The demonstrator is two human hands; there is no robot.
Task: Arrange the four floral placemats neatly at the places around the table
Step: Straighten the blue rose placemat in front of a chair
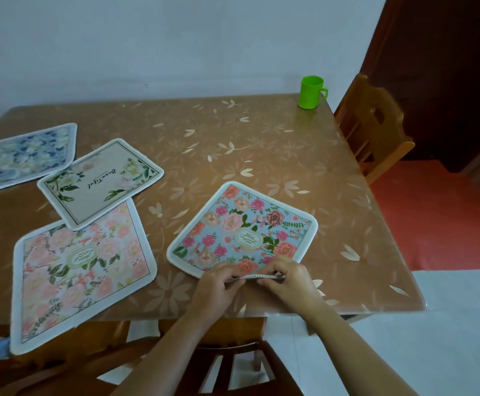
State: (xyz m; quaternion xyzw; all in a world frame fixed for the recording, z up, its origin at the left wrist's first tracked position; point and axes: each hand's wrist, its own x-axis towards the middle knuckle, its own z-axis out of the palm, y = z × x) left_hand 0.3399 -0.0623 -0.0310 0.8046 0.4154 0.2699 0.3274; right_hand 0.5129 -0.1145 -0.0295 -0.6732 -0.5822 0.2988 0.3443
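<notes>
Four floral placemats lie on the brown table (pixel 276 155). A grey-blue mat with pink and red flowers (pixel 241 227) sits askew near the front edge. My left hand (pixel 218 287) and my right hand (pixel 287 278) both pinch its near corner, which is lifted slightly off the table. To the left, a pale pink mat (pixel 81 272) hangs over the front edge. A beige mat with lettering (pixel 101 181) overlaps the pink mat's far corner. A blue-and-white mat (pixel 27 158) lies at the far left.
A green plastic mug (pixel 311 92) stands at the table's far right corner. One wooden chair (pixel 373 130) is at the right side, another chair (pixel 233 364) is tucked under the front edge below my arms. A white wall is behind the table.
</notes>
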